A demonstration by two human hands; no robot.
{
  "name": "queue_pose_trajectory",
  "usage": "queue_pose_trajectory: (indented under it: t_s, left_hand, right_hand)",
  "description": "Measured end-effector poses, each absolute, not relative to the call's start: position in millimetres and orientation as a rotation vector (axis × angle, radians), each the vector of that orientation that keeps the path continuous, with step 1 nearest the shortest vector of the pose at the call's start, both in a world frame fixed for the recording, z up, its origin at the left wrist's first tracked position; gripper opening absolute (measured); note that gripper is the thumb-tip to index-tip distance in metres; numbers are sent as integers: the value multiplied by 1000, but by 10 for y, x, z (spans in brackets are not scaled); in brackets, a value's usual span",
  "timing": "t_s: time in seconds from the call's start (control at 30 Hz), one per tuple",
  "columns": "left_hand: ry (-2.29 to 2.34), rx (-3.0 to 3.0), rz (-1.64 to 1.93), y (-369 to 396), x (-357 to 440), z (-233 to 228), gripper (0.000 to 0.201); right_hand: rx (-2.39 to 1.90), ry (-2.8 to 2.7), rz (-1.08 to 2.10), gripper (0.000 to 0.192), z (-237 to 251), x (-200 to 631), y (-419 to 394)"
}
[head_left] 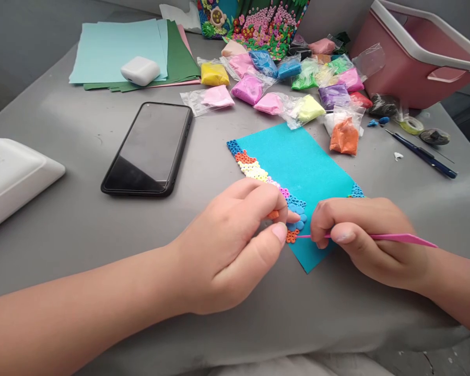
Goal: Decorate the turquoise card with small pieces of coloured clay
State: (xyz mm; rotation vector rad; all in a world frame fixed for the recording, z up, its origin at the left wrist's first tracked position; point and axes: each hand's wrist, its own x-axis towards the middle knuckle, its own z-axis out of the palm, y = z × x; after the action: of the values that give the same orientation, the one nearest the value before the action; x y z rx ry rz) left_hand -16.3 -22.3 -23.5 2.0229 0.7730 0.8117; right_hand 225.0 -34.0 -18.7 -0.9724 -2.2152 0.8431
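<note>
A turquoise foam sheet (302, 166) lies on the grey table, its left edge lined with small clay rings in blue, orange, cream, pink and blue (254, 168). My left hand (235, 245) rests on the sheet's near corner, fingers pinching a small orange clay piece (273, 214). My right hand (364, 237) grips a thin pink modelling tool (399, 238), its tip touching an orange ring (292, 236) beside blue clay petals (298, 222).
A black phone (149, 149) lies to the left, a white device (11, 175) at the far left. Paper sheets with a white earbud case (140, 70) sit at the back. Several bags of coloured clay (290, 86), a pink bin (415, 52) and a dark blue tool (423, 154) lie behind.
</note>
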Motion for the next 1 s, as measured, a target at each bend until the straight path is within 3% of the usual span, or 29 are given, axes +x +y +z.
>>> queue_pose_trajectory:
  t_s: [0.23,0.43,0.63,0.73,0.87,0.93,1.0]
  left_hand:
    - [751,2047,775,-202,-164,-216,16]
    - [764,2011,773,-220,-162,-247,15]
    - [669,2033,905,-189,-151,-283,21]
    - [673,2035,952,-162,-147,-249,23]
    - [796,1927,934,-136,-128,-200,16]
    - [823,1756,907,-132,-114,-191,13]
    - [815,1567,848,-136,-103,-189,24]
  right_hand:
    - [-934,-2227,882,46,-193,2256,-369]
    - [-1065,-1831,1096,64,-173,2304,-389]
    - [-975,-1848,676,15,-187,2277,-351]
    - [-956,-2164,509,12,-129,2259,-357]
    - [-810,-2321,285,45,-77,2218,-353]
    - [-813,-2305,179,33,-76,2199,-344]
    - [-802,-2311,168,11,-77,2186,-339]
